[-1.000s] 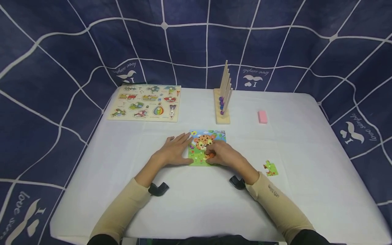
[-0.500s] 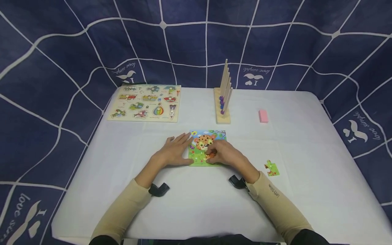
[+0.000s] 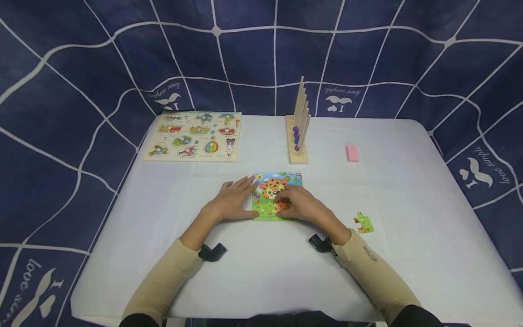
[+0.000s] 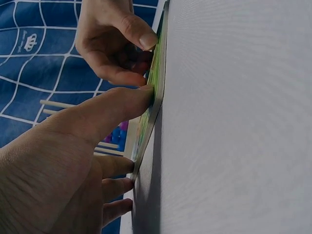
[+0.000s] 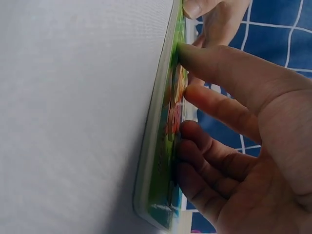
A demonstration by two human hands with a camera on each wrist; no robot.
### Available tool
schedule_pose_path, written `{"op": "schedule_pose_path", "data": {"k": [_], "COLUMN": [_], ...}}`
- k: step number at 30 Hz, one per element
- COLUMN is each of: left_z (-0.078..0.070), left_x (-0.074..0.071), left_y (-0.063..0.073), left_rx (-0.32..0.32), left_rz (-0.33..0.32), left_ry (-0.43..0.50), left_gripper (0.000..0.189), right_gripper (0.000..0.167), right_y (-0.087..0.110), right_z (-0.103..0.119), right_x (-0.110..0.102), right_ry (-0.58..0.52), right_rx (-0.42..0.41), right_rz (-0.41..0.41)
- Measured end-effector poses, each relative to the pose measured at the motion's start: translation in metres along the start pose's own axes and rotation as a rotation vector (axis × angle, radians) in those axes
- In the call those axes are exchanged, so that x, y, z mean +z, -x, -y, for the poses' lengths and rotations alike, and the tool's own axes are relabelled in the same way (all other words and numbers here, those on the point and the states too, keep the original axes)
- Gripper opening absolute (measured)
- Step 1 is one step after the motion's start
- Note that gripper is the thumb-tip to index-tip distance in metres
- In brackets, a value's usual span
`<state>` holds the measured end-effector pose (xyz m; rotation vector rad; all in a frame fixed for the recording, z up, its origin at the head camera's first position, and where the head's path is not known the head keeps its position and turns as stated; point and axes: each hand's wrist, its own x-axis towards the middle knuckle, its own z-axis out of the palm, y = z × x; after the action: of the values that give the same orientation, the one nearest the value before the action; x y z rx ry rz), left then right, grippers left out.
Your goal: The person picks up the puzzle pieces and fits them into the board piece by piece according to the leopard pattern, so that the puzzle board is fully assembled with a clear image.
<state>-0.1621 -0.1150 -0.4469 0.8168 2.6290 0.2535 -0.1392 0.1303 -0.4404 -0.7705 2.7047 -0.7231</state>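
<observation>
A square jigsaw puzzle [image 3: 263,210] with a cartoon leopard on a green and blue ground lies at the middle of the table. Straight fingers of my left hand [image 3: 233,202] rest along its left edge, the thumb at the lower left corner. My right hand [image 3: 303,205] reaches over the right half. Its thumb and bent index finger bracket a spotted puzzle piece [image 3: 282,206] in the leopard's body, tips on the surface. In the right wrist view the other fingers curl against the puzzle's face [image 5: 165,170]. A loose green puzzle piece [image 3: 365,223] lies off to the right.
Behind on the left is a wooden board with vehicle pictures [image 3: 192,137]. A wooden peg stand [image 3: 298,156] with upright rods and blue and purple beads stands behind the puzzle. To its right lies a pink block [image 3: 352,153]. Blue gridded cloth [image 3: 253,54] hangs around the white table [image 3: 261,272].
The right hand shifts very slightly on the puzzle, its forearm edging right. The left hand stays in place. The whole view drifts a little.
</observation>
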Motion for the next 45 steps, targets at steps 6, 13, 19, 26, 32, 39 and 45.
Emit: {"op": "schedule_pose_path", "data": {"k": [6, 13, 19, 26, 32, 39, 45], "left_z": [0.000, 0.000, 0.000, 0.000, 0.000, -0.002, -0.001], "left_x": [-0.001, -0.002, -0.001, 0.000, -0.002, -0.004, -0.004], "left_y": [0.000, 0.002, 0.002, 0.001, 0.002, 0.005, 0.004], "left_rx": [0.005, 0.010, 0.005, 0.011, 0.015, 0.021, 0.016], "left_rz": [0.001, -0.005, -0.004, -0.008, -0.012, -0.012, -0.003], "left_ry": [-0.006, 0.007, 0.007, 0.016, 0.014, 0.011, 0.000], "left_gripper": [0.098, 0.098, 0.098, 0.098, 0.098, 0.097, 0.098], "right_gripper": [0.030, 0.039, 0.040, 0.045, 0.052, 0.058, 0.068], "right_y": [-0.001, 0.000, 0.009, 0.041, 0.075, 0.117, 0.149], "right_z": [-0.002, -0.005, -0.012, -0.032, -0.053, -0.080, -0.099], "right_x": [0.000, -0.001, -0.006, -0.021, -0.036, -0.052, -0.063], "right_ry": [-0.038, -0.086, -0.129, -0.149, -0.131, -0.089, -0.042], "right_rx": [0.031, 0.042, 0.010, 0.041, 0.157, 0.271, 0.273], "right_rz": [-0.005, -0.016, -0.007, -0.013, -0.025, -0.052, -0.046]}}
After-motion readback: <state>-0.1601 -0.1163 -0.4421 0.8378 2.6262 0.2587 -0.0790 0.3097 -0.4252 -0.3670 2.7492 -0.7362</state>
